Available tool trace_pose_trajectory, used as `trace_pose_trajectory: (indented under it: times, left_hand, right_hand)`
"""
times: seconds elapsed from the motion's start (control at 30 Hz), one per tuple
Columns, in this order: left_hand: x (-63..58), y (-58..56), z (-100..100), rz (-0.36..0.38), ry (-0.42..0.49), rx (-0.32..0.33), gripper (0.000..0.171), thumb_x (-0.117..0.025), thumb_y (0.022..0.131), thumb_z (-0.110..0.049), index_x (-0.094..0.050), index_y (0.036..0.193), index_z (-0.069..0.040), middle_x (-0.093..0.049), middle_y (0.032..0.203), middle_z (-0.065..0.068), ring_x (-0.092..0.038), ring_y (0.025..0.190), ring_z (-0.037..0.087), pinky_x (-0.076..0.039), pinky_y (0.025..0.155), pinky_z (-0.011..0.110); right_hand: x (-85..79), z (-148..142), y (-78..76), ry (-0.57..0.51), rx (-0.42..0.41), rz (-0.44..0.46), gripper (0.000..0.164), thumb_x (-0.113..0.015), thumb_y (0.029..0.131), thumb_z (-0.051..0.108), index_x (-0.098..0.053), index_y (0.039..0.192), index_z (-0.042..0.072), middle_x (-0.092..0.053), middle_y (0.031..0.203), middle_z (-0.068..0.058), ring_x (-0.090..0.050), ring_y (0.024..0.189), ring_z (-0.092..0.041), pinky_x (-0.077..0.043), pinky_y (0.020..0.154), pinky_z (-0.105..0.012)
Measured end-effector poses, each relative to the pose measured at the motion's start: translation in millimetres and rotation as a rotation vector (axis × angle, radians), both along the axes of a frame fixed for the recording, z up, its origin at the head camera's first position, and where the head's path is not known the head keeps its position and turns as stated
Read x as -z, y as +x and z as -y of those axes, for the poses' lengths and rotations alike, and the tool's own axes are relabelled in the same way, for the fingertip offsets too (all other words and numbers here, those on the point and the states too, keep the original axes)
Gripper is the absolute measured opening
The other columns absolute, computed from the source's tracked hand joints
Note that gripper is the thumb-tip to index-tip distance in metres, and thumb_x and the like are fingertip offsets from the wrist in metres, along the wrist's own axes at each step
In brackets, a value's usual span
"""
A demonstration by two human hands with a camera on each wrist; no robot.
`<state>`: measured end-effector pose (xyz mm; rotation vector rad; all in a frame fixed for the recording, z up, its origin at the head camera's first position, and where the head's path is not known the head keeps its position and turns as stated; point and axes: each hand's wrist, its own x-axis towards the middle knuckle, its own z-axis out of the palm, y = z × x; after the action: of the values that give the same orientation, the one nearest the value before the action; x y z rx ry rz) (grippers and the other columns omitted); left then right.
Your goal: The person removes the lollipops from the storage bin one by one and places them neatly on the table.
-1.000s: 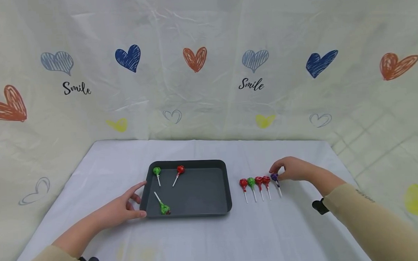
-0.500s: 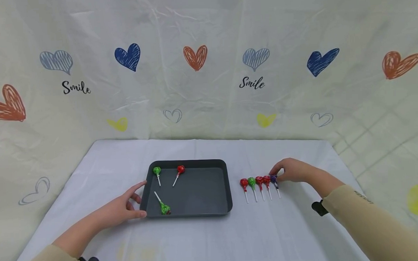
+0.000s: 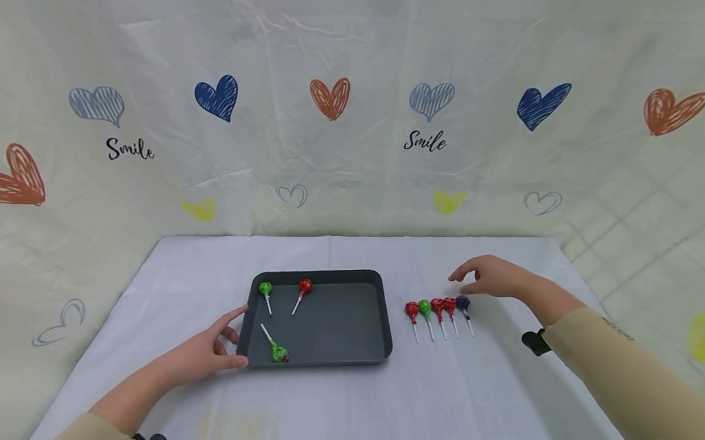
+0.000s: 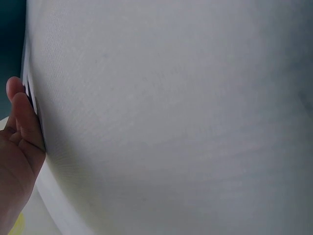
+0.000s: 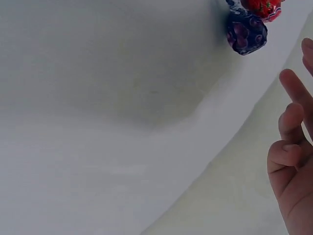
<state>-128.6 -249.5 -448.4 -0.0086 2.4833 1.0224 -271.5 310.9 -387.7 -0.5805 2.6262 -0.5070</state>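
L hand (image 3: 205, 352) is resting at L side of dk. grey tray (image 3: 333, 321); grip is standing spread, thumb & index wide apart, tips touching tray rim. R hand (image 3: 497, 276) is hovering just beyond R end of the lollipop row; grip is standing spread, thumb apart fr. index, and R wrist view is showing the fingers loosely bent, apart fr. the candy.

Row: 5 units are lying side by side on white-covered worktop (image 3: 336, 408), R of tray. L to R: end red lollipop (image 3: 411, 308), row green lollipop (image 3: 425, 306), mid red lollipop (image 3: 438, 304), inner red lollipop (image 3: 450, 303), purple lollipop (image 3: 463, 303). Heads are facing far side, sticks near side. Purple head is sitting against adj. red.

Tray: 3 units are lying inside. Far green lollipop (image 3: 265, 288) is occupying far L corner; tray red lollipop (image 3: 305, 286) is lying to its R, stick slanting near-L; near green lollipop (image 3: 279, 353) is lying nr. the near wall, stick pointing away.

Pale backdrop (image 3: 369, 31) w/ printed hearts is hanging behind.
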Motion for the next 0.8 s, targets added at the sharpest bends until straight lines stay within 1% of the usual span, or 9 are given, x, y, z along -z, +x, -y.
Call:
trace_pose_trajectory:
  times: [0.07,0.17,0.33,0.6,0.8]
  left_hand:
    - [-0.1,-0.2,0,0.001,0.001,0.000,0.108,-0.086,0.074,-0.044,-0.019,0.157,-0.028,-0.051,0.117,0.007,-0.054,0.085,0.019,-0.044,0.072,0.035]
    - [-0.4,-0.3,-1,0.001,0.004,-0.003,0.108,-0.086,0.073,-0.043,-0.019,0.157,-0.028,-0.051,0.117,0.007,-0.054,0.085,0.019,-0.044,0.072,0.035]
    - [-1.0,-0.1,-1,0.001,0.001,-0.005,0.109,-0.086,0.073,-0.043,-0.019,0.157,-0.028,-0.051,0.117,0.007,-0.054,0.085,0.019,-0.044,0.072,0.035]
    - [-0.6,-0.9,-1,0.003,0.001,-0.004,0.108,-0.086,0.074,-0.043,-0.019,0.157,-0.028,-0.051,0.117,0.007,-0.055,0.085,0.018,-0.044,0.072,0.035]
    - [0.1,-0.4,0,0.004,-0.004,-0.005,0.108,-0.086,0.074,-0.043,-0.019,0.157,-0.029,-0.051,0.117,0.006,-0.055,0.085,0.019,-0.045,0.072,0.035]
  right_hand:
    - [-2.3,4,-0.9,-0.010,-0.003,0.006,0.028,-0.072,0.092,0.019,-0.072,0.120,0.015,-0.066,0.122,-0.009,-0.058,0.103,-0.028,-0.052,0.083,-0.040]
    - [-6.4,12,-1.7,-0.025,-0.024,0.007,0.030,-0.073,0.091,0.021,-0.072,0.120,0.014,-0.067,0.121,-0.010,-0.059,0.101,-0.027,-0.052,0.083,-0.041]
    - [-9.8,29,-3.9,-0.036,-0.040,-0.004,0.031,-0.073,0.091,0.024,-0.072,0.121,0.015,-0.068,0.120,-0.009,-0.061,0.102,-0.025,-0.052,0.085,-0.041]
    - [-11.7,66,-9.2,-0.062,-0.084,-0.021,0.033,-0.074,0.090,0.026,-0.072,0.122,0.019,-0.069,0.116,-0.006,-0.058,0.098,-0.023,-0.051,0.078,-0.035]
    - [-14.1,99,-13.7,-0.105,-0.130,-0.017,0.033,-0.076,0.089,0.027,-0.072,0.121,0.022,-0.070,0.115,-0.005,-0.058,0.095,-0.021,-0.051,0.075,-0.033]
